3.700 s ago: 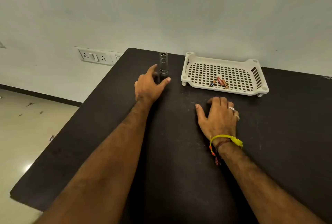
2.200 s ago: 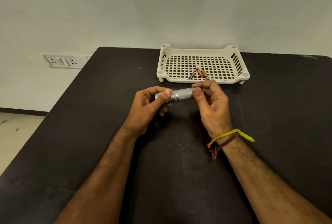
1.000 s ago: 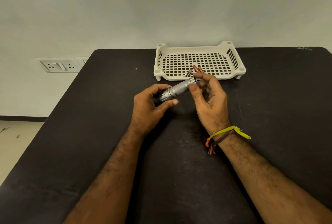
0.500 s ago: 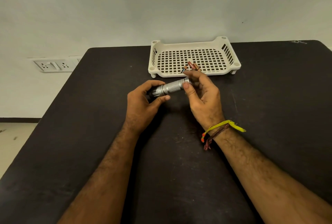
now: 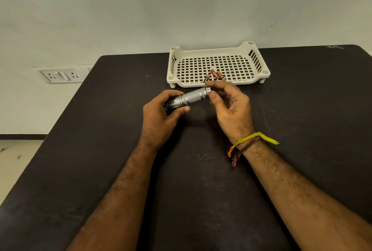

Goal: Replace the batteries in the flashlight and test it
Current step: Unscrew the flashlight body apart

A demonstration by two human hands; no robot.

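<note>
A short silver flashlight (image 5: 191, 97) with a knurled barrel is held level above the black table (image 5: 100, 130), its dark head end to the left. My left hand (image 5: 161, 114) wraps the head end. Thumb and fingertips of my right hand (image 5: 229, 107) pinch the tail end, and whatever cap sits there is hidden by them. Just behind, three small batteries (image 5: 216, 75) lie loose near the front wall of a cream slotted tray (image 5: 217, 49).
The tray stands at the back of the table against a pale wall. A wall socket plate (image 5: 62, 75) sits off the table's left back corner. The left table edge drops to a light floor (image 5: 12, 162).
My left hand took the flashlight from standing upright at the back and brought it to the middle. My right hand left the table and gripped the tail end, where its fingers keep shifting.
</note>
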